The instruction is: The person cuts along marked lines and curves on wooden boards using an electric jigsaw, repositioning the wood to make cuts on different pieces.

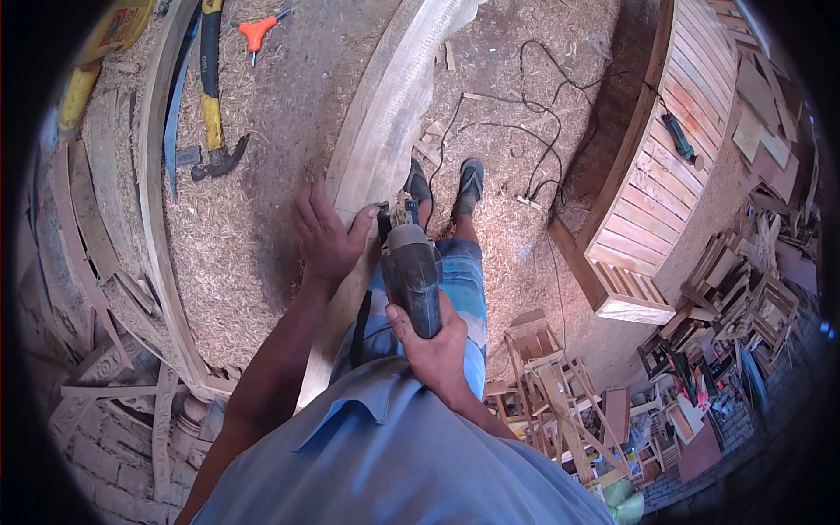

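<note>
A long, pale wooden plank with a wavy right edge runs from the far side toward my body. My right hand is wrapped round the rear of a grey and black jigsaw, whose front rests at the plank's right side. To the left of the tool, my left hand holds the plank's left edge, its thumb over the wood near the jigsaw's front. The blade and the underside of the plank are hidden.
Left lie a hammer, an orange-handled T-shaped key and a handsaw blade. A black cord loops over the shavings-covered floor. To the right stand a slatted wooden piece bearing a green power tool, and piled wood scraps.
</note>
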A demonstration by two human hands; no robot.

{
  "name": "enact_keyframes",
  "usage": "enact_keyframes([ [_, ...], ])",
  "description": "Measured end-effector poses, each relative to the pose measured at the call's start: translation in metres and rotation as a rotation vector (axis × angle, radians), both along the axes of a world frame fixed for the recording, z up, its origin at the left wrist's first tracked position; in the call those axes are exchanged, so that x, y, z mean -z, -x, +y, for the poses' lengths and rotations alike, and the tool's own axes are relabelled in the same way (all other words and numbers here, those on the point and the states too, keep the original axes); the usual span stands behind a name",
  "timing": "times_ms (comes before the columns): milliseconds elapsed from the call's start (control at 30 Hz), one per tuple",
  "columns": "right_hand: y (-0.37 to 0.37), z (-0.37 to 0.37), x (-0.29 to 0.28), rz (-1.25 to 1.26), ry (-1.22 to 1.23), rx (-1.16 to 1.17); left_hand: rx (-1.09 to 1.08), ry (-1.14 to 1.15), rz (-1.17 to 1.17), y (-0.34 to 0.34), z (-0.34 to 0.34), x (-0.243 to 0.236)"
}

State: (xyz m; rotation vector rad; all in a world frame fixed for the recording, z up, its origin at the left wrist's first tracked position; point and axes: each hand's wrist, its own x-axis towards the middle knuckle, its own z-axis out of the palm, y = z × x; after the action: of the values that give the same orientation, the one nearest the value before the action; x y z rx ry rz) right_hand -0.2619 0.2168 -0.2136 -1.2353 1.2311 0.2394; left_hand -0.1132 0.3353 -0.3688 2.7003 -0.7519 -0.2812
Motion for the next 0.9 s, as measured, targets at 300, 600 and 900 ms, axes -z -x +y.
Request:
enact_keyframes([
  [300,-0.004,-0.005,0.001,-0.019,-0.009,0.020,-0.026,-0.001,0.035,-0.002,-0.002,-0.004],
  [600,-0.003,-0.007,0.003,0.037,0.019,-0.053,-0.042,-0.009,0.054,-0.002,-0.001,-0.003],
  [900,-0.001,-0.020,0.008,0.060,0.036,-0.181,-0.078,-0.028,0.075,-0.001,0.001,0.000],
])
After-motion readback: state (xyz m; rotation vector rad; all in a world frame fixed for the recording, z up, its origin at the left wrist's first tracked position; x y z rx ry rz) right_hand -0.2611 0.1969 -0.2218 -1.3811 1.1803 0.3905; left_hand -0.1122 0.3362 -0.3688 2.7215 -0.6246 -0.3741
